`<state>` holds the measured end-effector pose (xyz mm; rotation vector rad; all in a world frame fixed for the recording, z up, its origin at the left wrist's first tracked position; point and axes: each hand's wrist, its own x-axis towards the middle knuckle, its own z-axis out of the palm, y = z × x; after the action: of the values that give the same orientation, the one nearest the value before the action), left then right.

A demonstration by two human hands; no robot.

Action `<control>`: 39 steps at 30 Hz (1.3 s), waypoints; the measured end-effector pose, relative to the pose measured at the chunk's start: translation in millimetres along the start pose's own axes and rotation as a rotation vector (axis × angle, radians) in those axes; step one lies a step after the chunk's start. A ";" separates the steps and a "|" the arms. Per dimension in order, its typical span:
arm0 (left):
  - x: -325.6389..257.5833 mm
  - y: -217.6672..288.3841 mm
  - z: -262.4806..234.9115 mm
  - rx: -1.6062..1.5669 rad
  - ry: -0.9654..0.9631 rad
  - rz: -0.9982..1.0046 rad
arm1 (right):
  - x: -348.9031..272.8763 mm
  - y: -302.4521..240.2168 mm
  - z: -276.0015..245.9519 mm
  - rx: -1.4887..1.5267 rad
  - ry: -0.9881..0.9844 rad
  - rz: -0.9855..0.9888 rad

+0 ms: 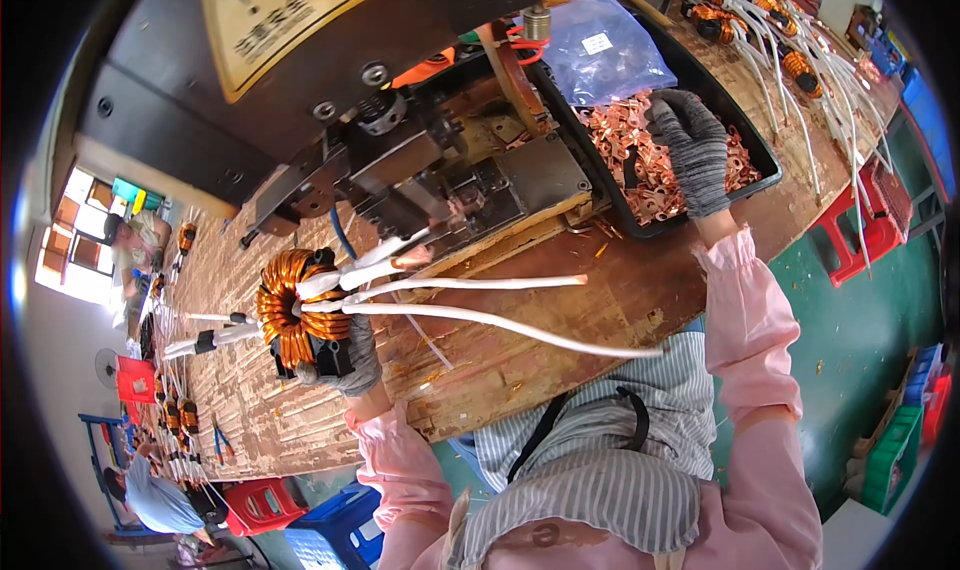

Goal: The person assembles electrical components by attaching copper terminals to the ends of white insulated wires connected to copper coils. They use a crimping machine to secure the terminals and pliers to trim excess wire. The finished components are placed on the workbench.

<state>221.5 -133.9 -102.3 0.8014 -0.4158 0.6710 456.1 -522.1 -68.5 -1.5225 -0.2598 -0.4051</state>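
Coil: a ring wound with orange copper wire [272,305], with white-sleeved leads [480,313], raised over the worn wooden desk [500,375], before the dark metal press [545,180].
Left hand: in a grey knit glove [362,362], gripping the coil from below.
Right hand: in a matching glove [692,155], fingers bent down on the loose copper lugs [622,140] in the black plastic tray [772,173]; cannot tell whether it has pinched one.
Done: winding and sleeving look complete.
Left: two leads show copper at the tip with no lug visible, so fitting appears not yet done there.
Hard to see: the left fingers, mostly behind the coil; the right fingertips, among the lugs; the uppermost lead's end, lost against the press; the press's top, cut off.
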 end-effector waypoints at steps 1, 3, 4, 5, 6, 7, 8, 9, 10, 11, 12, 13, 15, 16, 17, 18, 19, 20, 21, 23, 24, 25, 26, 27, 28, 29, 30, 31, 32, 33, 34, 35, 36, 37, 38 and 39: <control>-1.6 1.0 2.2 -0.062 -0.025 -0.009 | -1.8 -2.3 0.3 0.015 0.012 -0.029; -4.1 3.7 7.2 -0.189 -0.085 -0.019 | -6.9 -18.8 4.8 0.048 0.037 -0.097; -4.1 5.9 9.0 -0.208 -0.093 -0.030 | -22.0 -34.4 9.0 0.156 0.019 -0.047; -8.8 10.1 10.9 -0.210 -0.089 -0.031 | -43.7 -61.7 17.4 0.204 -0.060 -0.041; -14.0 13.1 12.0 -0.187 -0.074 -0.047 | -69.4 -105.2 26.0 0.144 -0.201 -0.121; -18.6 12.7 15.9 -0.171 -0.060 -0.062 | -85.2 -120.3 25.9 0.173 -0.397 -0.324; -25.6 13.1 19.5 -0.139 -0.040 -0.078 | -92.9 -142.2 30.6 -0.059 -0.570 -0.666; -34.3 14.9 22.7 -0.100 -0.016 -0.093 | -104.2 -161.0 46.0 -0.079 -0.676 -0.827; -44.7 23.8 28.2 -0.047 0.008 -0.095 | -120.5 -169.8 59.8 -0.193 -0.676 -0.923; -51.8 23.8 31.2 -0.028 0.021 -0.104 | -132.0 -172.2 66.3 -0.336 -0.663 -1.015; -57.7 22.8 33.3 -0.013 0.031 -0.115 | -134.9 -164.8 70.4 -0.438 -0.710 -0.992; -65.7 25.5 36.0 0.001 0.043 -0.117 | -138.9 -153.2 75.5 -0.524 -0.760 -0.973; -81.1 30.3 39.8 0.038 0.077 -0.111 | -138.8 -143.5 74.9 -0.508 -0.958 -0.753; -86.2 30.9 40.9 0.052 0.089 -0.109 | -135.6 -141.7 69.8 -0.410 -1.084 -0.549; -90.5 30.5 42.9 0.065 0.098 -0.108 | -135.3 -138.9 66.1 -0.305 -1.200 -0.341; -90.6 28.7 46.6 0.081 0.104 -0.114 | -141.4 -115.1 66.1 -0.183 -1.116 -0.442; -90.4 23.2 49.3 0.081 0.100 -0.122 | -147.1 -91.3 65.3 -0.081 -1.026 -0.549; -92.0 20.9 51.4 0.093 0.106 -0.123 | -139.2 -84.3 61.1 -0.080 -0.929 -0.786; -93.2 17.8 53.3 0.098 0.114 -0.127 | -134.2 -79.7 56.6 -0.079 -0.820 -1.019; -95.2 16.4 56.9 0.118 0.128 -0.127 | -129.7 -77.7 49.7 0.130 -1.063 -0.568; -96.6 15.7 57.4 0.131 0.135 -0.127 | -124.3 -80.0 46.5 0.149 -1.195 -0.235; -97.1 15.0 58.4 0.134 0.143 -0.128 | -117.4 -79.7 42.9 0.163 -1.303 0.106; -97.6 16.2 60.6 0.147 0.143 -0.125 | -110.2 -59.1 39.6 0.278 -1.176 0.022; -101.7 22.4 58.1 0.177 0.163 -0.111 | -86.9 -88.7 33.2 0.110 -1.140 0.247; -97.8 17.9 57.6 0.169 0.159 -0.120 | -60.9 -73.8 19.7 -0.116 -1.021 0.005; -97.4 18.1 59.5 0.173 0.161 -0.119 | -38.3 -55.9 12.6 -0.438 -0.814 -0.101; -98.8 21.1 59.2 0.190 0.171 -0.110 | -13.2 -63.0 11.2 -0.955 -0.842 -0.116; -96.3 18.2 56.9 0.186 0.165 -0.111 | 7.8 -43.1 1.7 -1.245 -0.854 -0.054; -94.6 19.4 56.0 0.190 0.169 -0.107 | 17.9 -44.7 5.2 -1.389 -0.903 0.086; -93.0 21.5 55.7 0.200 0.170 -0.104 | 20.1 -36.5 6.8 -1.443 -0.881 0.064; -90.1 21.1 54.5 0.203 0.167 -0.098 | 21.0 -22.6 5.7 -1.495 -0.859 0.040; -90.0 22.7 54.4 0.223 0.171 -0.090 | 19.0 -16.5 8.8 -1.543 -0.847 0.012; -87.3 22.2 52.7 0.222 0.169 -0.091 | 19.6 -11.8 9.3 -1.534 -0.848 0.016; -86.2 22.2 52.3 0.232 0.169 -0.088 | 20.9 -7.9 8.8 -1.525 -0.849 0.020; -82.4 22.3 51.3 0.234 0.167 -0.088 | 21.2 -5.8 9.4 -1.513 -0.847 0.024; -79.7 21.2 51.2 0.233 0.160 -0.081 | 22.0 0.6 8.4 -1.507 -0.865 0.042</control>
<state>144.8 -193.4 -104.7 0.9720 -0.1606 0.7099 477.1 -515.8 -59.7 -3.1465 -0.6705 0.2520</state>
